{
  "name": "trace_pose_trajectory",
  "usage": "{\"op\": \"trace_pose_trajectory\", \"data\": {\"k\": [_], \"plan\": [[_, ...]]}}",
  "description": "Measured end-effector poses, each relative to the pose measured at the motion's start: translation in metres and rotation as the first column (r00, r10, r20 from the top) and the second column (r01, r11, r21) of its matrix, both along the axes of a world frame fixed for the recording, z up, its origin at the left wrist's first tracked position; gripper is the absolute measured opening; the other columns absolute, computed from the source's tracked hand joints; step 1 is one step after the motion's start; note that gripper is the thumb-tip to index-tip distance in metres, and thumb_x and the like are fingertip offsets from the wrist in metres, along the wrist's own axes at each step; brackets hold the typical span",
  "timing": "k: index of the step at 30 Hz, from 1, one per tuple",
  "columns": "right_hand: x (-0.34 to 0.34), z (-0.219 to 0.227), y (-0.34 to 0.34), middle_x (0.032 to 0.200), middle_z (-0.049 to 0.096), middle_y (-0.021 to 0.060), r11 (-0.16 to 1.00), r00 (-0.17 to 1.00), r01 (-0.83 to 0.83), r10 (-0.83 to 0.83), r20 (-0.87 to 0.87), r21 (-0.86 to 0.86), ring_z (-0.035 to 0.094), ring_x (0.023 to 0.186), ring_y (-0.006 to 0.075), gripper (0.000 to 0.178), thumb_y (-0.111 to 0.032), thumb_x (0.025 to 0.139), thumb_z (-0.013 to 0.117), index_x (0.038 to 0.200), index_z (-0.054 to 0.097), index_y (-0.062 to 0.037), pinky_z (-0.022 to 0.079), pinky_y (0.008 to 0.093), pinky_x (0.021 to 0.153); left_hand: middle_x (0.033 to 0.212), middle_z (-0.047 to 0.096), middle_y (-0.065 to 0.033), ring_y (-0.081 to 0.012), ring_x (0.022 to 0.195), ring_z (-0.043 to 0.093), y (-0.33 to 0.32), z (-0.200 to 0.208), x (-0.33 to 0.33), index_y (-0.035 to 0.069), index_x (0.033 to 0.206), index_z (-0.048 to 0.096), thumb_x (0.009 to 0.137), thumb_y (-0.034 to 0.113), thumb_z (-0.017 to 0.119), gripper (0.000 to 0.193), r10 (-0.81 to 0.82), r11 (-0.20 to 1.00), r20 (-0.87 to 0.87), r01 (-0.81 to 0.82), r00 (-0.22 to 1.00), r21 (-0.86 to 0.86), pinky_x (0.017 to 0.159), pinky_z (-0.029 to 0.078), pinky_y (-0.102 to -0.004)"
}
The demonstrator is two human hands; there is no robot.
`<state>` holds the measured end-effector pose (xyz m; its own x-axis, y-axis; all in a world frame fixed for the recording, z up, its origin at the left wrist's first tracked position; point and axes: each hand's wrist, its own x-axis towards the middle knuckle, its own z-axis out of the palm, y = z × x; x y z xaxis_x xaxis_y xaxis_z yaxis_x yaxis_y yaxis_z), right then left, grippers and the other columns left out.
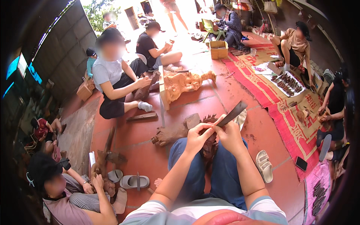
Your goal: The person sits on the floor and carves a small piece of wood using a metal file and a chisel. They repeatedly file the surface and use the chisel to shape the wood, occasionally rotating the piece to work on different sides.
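Above my lap, my left hand [200, 137] and my right hand [229, 138] meet, fingers closed. A dark, flat, blade-like bar [236, 112] slants up and right from between them. My right fingers grip it; what my left fingers pinch at its near end is hidden. Below the hands, a dark brown carved wooden piece [209, 150] rests between my knees, partly covered by them. Its jagged top shows just beyond my fingers. On the floor ahead to the left lies another carved wood piece [170, 135] with a block-like end.
A large orange-brown wooden carving [183, 84] lies farther ahead beside a seated person [112, 75]. Another person works wood at lower left [67, 187]. Sandals [264, 167], a phone [301, 163] and a red patterned mat [285, 127] are on the right. A yellow crate [218, 52] stands farther back.
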<state>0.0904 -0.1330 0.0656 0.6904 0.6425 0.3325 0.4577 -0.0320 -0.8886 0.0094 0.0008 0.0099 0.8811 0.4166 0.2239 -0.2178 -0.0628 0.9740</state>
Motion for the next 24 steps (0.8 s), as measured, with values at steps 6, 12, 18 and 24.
{"op": "trace_pose_trajectory", "data": {"k": [6,12,18,24], "plan": [[-0.006,-0.002,-0.001,0.081,0.062,0.0161,0.997,0.994,-0.050,0.055,0.099,-0.055,0.064,0.078,0.0347,0.013,-0.012,0.080,0.066,0.087,0.059,-0.0029,0.049,0.0391,0.067,0.113,0.063,-0.0083,-0.0111,0.104,0.056,0.003,-0.002,-0.010,0.000,0.119,0.060,0.091,0.012,0.064,0.031,-0.177,0.954,0.203,0.219,0.963,-0.205,0.092,0.045,-0.0278],[-0.018,0.002,0.000,0.078,0.065,0.0162,1.000,0.987,-0.003,0.002,0.160,0.008,0.065,0.076,0.0345,0.011,-0.012,0.081,0.066,0.086,0.061,-0.0030,0.049,0.0397,0.067,0.113,0.063,-0.0057,-0.0117,0.100,0.059,0.005,0.002,-0.009,-0.004,0.117,0.060,0.090,0.008,0.064,0.030,-0.146,0.967,0.125,0.169,0.981,-0.190,0.087,0.048,-0.0244],[-0.003,0.004,0.004,0.084,0.064,0.0185,0.997,0.999,0.021,-0.024,-0.041,-0.072,0.064,0.081,0.0368,0.014,-0.012,0.083,0.064,0.089,0.060,-0.0007,0.049,0.0400,0.068,0.126,0.057,-0.0106,-0.0156,0.115,0.053,0.006,-0.009,0.000,-0.003,0.119,0.059,0.089,0.006,0.065,0.032,-0.121,0.945,0.059,0.133,0.991,-0.300,0.098,0.042,-0.0285],[-0.015,-0.006,0.002,0.079,0.065,0.0179,1.000,0.996,0.014,-0.016,0.089,0.023,0.065,0.080,0.0350,0.011,-0.011,0.084,0.062,0.087,0.061,0.0002,0.049,0.0411,0.069,0.114,0.062,-0.0096,-0.0128,0.101,0.059,0.002,0.003,-0.007,-0.003,0.107,0.062,0.087,0.004,0.066,0.021,-0.123,0.952,0.226,0.179,0.966,-0.249,0.087,0.048,-0.0247]]}}
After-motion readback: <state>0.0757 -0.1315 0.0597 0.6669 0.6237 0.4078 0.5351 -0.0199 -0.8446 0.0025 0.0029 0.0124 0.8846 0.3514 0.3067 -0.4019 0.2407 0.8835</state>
